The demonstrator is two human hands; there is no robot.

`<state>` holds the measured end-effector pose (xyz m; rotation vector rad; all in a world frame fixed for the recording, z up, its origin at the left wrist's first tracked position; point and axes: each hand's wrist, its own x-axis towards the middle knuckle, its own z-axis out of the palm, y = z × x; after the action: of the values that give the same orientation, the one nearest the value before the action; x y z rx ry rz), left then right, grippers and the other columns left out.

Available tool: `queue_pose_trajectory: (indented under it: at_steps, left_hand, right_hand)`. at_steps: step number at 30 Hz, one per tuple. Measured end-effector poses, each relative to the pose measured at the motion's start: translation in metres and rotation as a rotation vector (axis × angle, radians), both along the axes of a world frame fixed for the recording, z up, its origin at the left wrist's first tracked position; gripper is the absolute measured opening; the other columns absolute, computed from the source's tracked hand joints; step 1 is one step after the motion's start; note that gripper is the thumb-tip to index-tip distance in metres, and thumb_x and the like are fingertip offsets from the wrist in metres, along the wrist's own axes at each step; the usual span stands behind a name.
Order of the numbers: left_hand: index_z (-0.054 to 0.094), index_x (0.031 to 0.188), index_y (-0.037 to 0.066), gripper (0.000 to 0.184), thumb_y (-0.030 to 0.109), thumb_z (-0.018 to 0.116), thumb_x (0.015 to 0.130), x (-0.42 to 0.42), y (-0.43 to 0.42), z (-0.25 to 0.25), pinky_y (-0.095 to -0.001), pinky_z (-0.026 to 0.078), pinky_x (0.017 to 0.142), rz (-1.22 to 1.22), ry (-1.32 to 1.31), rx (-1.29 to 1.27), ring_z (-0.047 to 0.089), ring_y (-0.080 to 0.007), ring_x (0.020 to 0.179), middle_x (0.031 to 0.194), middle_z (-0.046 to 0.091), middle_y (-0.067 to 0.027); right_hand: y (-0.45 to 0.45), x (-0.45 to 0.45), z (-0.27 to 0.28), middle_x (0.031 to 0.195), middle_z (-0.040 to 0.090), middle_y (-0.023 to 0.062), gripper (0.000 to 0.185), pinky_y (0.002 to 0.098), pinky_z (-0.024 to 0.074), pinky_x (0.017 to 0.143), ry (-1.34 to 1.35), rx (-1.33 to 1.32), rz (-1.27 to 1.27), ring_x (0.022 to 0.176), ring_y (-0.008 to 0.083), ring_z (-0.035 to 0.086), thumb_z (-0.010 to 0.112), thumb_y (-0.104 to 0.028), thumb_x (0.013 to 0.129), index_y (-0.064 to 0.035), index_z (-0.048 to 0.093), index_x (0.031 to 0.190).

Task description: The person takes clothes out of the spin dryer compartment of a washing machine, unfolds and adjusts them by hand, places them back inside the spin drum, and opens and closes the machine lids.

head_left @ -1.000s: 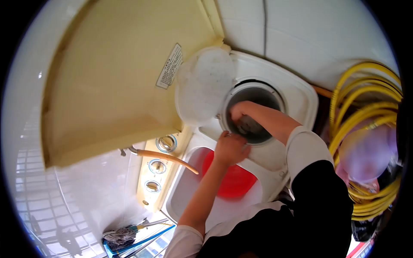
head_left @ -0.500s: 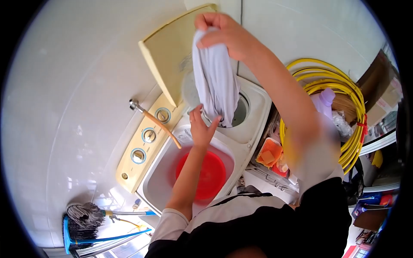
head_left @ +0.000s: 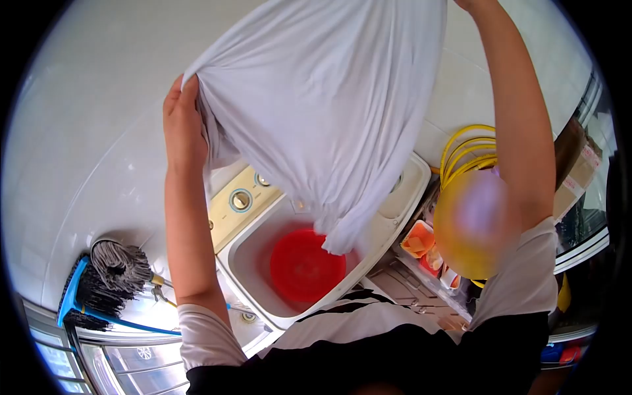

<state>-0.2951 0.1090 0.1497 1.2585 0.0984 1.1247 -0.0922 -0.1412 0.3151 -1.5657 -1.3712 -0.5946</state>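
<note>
A large white cloth (head_left: 322,99) hangs spread between my raised arms, its lower end bunched above the washing machine. My left hand (head_left: 185,122) pinches one edge of it at the left. At the top right my right hand (head_left: 469,3) is cut off by the frame edge, beside the cloth's upper right edge, and its fingers are hidden. Below the cloth, a red basin (head_left: 307,265) stands in the tub of the washing machine (head_left: 247,280). The cloth covers the machine's round drum opening and part of its control panel (head_left: 227,227).
A mop (head_left: 120,265) and a blue-handled broom (head_left: 76,289) stand at the lower left. To the right are coiled yellow hose (head_left: 461,148), an orange basket (head_left: 419,238) on a cluttered shelf and a cardboard box (head_left: 579,178).
The white cloth, first out of sight, then bunched above the drum, is now raised and spread wide. My left hand has moved up and left and taken its edge; my right hand has moved up and right.
</note>
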Motion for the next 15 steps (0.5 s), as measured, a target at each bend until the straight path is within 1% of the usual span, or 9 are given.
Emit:
queue_pose_trajectory:
  at_steps: [1,3,4,5,9,11,12,13,15]
  left_hand:
    - [0.061,0.104,-0.003,0.024,0.016,0.050,0.095,-0.009,0.001,0.010,-0.0210,0.044,0.073,0.009,-0.005,0.002,0.057,-0.0089,0.082,0.096,0.065,-0.0046]
    - [0.060,0.107,-0.004,0.029,0.019,0.048,0.095,-0.025,0.006,0.024,-0.0218,0.045,0.078,-0.010,-0.013,0.069,0.059,-0.0112,0.088,0.102,0.065,-0.0069]
    - [0.061,0.108,-0.002,0.031,0.022,0.047,0.096,-0.032,0.015,0.029,-0.0224,0.044,0.078,0.039,0.035,0.152,0.058,-0.0102,0.088,0.099,0.065,-0.0051]
    - [0.061,0.108,-0.002,0.031,0.022,0.047,0.096,-0.039,0.022,0.033,-0.0224,0.044,0.078,0.046,0.025,0.151,0.058,-0.0102,0.088,0.099,0.065,-0.0051]
    - [0.063,0.109,0.000,0.032,0.025,0.053,0.092,-0.068,0.048,0.044,-0.0215,0.044,0.077,0.111,0.145,0.387,0.058,-0.0093,0.085,0.093,0.064,-0.0019]
    - [0.061,0.112,-0.002,0.040,0.030,0.060,0.088,-0.086,0.048,0.047,-0.0218,0.046,0.076,-0.009,0.427,0.613,0.059,-0.0095,0.084,0.095,0.064,-0.0034]
    - [0.063,0.108,-0.004,0.046,0.032,0.069,0.080,-0.094,0.045,0.047,-0.0248,0.047,0.078,-0.022,0.542,0.656,0.061,-0.0120,0.084,0.095,0.066,-0.0069]
    - [0.063,0.108,-0.004,0.046,0.032,0.069,0.080,-0.098,0.044,0.050,-0.0248,0.047,0.078,-0.021,0.541,0.655,0.061,-0.0120,0.084,0.095,0.066,-0.0069]
    - [0.066,0.102,-0.004,0.043,0.030,0.074,0.076,-0.101,0.039,0.055,-0.0282,0.048,0.078,-0.073,1.174,1.041,0.062,-0.0146,0.083,0.090,0.068,-0.0090]
  right_hand:
    - [-0.001,-0.005,0.002,0.095,0.065,0.0092,0.036,0.0291,0.0498,0.074,-0.005,0.002,0.009,0.086,0.0169,0.061,0.077,-0.013,0.071,-0.0071,0.065,0.105]
    - [-0.001,-0.014,0.007,0.093,0.068,0.0116,0.029,0.0297,0.0489,0.075,-0.425,-0.158,-0.360,0.085,0.0172,0.062,0.076,-0.023,0.072,-0.0062,0.070,0.095]
    - [0.000,-0.019,0.004,0.084,0.069,0.0123,0.029,0.0305,0.0488,0.074,-0.418,-0.171,-0.400,0.079,0.0177,0.063,0.074,-0.030,0.073,-0.0049,0.072,0.087]
    - [0.000,-0.020,0.001,0.084,0.069,0.0123,0.029,0.0305,0.0488,0.074,-0.429,-0.169,-0.394,0.079,0.0177,0.063,0.074,-0.030,0.073,-0.0049,0.072,0.087]
    - [0.004,-0.032,-0.015,0.073,0.067,0.0095,0.027,0.0310,0.0482,0.068,-0.133,-0.154,-0.394,0.068,0.0159,0.061,0.072,-0.029,0.076,-0.0026,0.070,0.084]
    - [0.004,-0.018,-0.022,0.069,0.064,0.0079,0.026,0.0299,0.0465,0.065,-0.078,-0.169,-0.303,0.066,0.0132,0.057,0.071,-0.028,0.078,-0.0021,0.068,0.081]
    - [0.005,-0.029,-0.028,0.067,0.062,0.0063,0.025,0.0291,0.0451,0.063,-0.083,-0.143,-0.267,0.065,0.0121,0.054,0.071,-0.027,0.079,-0.0018,0.067,0.079]
    - [0.006,-0.029,-0.030,0.067,0.062,0.0063,0.025,0.0291,0.0451,0.063,-0.085,-0.144,-0.267,0.065,0.0121,0.054,0.071,-0.027,0.079,-0.0018,0.067,0.079]
    - [0.009,-0.029,-0.034,0.069,0.063,0.0058,0.026,0.0290,0.0453,0.065,-0.062,-0.177,-0.283,0.066,0.0122,0.055,0.071,-0.027,0.079,-0.0016,0.067,0.080]
